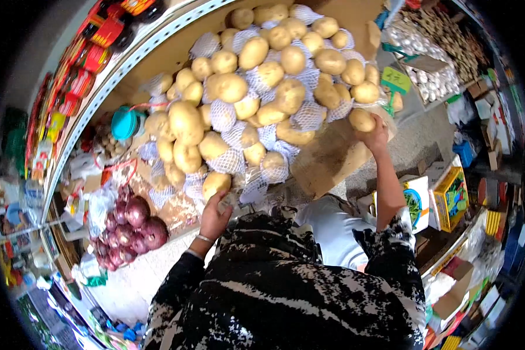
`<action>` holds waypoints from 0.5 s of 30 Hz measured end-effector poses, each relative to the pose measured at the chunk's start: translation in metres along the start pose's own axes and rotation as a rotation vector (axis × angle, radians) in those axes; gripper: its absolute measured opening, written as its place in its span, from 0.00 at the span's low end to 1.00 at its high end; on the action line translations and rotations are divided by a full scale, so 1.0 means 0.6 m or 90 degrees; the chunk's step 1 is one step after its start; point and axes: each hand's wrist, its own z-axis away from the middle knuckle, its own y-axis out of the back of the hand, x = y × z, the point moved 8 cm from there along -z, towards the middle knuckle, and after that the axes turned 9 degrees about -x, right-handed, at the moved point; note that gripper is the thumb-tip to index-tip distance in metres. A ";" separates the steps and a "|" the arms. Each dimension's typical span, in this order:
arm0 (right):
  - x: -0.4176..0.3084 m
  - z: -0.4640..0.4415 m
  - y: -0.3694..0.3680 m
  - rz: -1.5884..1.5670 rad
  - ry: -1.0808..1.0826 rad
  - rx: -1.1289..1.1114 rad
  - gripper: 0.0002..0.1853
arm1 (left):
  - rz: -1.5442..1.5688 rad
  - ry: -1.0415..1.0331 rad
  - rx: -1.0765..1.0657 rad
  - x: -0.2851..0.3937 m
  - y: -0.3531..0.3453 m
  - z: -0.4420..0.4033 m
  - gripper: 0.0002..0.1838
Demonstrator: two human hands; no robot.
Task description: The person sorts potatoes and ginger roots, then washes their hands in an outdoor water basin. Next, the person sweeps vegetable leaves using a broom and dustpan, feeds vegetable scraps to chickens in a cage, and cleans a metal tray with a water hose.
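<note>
Potato point(361, 120), oval, smooth and tan, is resting in my right hand point(376, 134)'s curled fingers at the brown cardboard sheet point(326, 160)'s right edge. My left hand point(215, 219) is touching a round yellow potato point(216, 184) by the near edge; whether it's gripping, I'm not managing to tell. Purple-red onions point(135, 212) are lying left.

Beside the smooth, matt potatoes point(186, 123), glossy-skinned onions point(137, 212) and a shiny plastic teal container point(124, 123) are seen

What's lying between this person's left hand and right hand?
In the head view, pale netting and a netted potato lie nearer the left hand; then bare brown cardboard stretches toward the right hand.
</note>
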 end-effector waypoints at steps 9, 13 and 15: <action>-0.264 0.281 -0.053 -0.091 0.492 -0.068 0.47 | 0.314 0.183 -0.177 -0.115 -0.132 -0.015 0.24; -0.382 0.374 -0.160 0.020 0.694 -0.283 0.33 | 0.442 0.268 -0.182 -0.095 -0.119 0.002 0.21; -0.395 0.397 -0.231 0.160 0.725 -0.279 0.30 | 0.511 0.364 -0.222 -0.104 -0.135 0.009 0.21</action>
